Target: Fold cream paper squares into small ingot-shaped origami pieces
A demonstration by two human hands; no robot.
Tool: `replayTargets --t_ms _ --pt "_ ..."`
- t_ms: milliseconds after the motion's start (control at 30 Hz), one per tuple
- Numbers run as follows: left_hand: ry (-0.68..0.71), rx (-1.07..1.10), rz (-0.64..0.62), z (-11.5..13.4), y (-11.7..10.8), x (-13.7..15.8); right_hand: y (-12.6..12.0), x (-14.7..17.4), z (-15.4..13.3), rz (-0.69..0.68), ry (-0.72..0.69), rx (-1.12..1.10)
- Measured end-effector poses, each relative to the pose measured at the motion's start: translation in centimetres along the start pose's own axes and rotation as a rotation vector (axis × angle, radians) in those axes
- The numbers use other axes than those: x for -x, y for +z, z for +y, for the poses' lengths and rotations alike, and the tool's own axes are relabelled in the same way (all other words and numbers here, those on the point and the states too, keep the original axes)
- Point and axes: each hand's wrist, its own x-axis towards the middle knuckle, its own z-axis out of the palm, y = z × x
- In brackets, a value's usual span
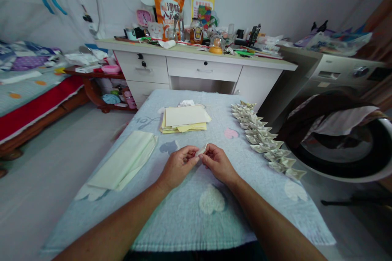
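My left hand [180, 164] and right hand [221, 164] pinch one small folded paper [201, 151]; light, even pressure seems best.

Paper piece [202, 150] partly hidden by fingers [192, 162], bed [43, 102] cut off at left edge.

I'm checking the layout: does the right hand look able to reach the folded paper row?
Probably yes: only tablecloth lies between the right hand and the folded paper row, though its fingers hold paper.

Small whitish paper [201, 151], folded, tilted, held
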Motion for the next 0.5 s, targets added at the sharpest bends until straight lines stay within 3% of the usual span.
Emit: replayTargets --t_ms 333,500 --pt "0.039 -0.065 0.004 0.62 -0.11 0.26 0.2 0.04 0.05 -0.027 -0.012 -0.033" --pt "0.155 -0.216 0.036 0.71 0.0 0.53 0.32 0.05 0.23 -0.02 0.016 -0.095"
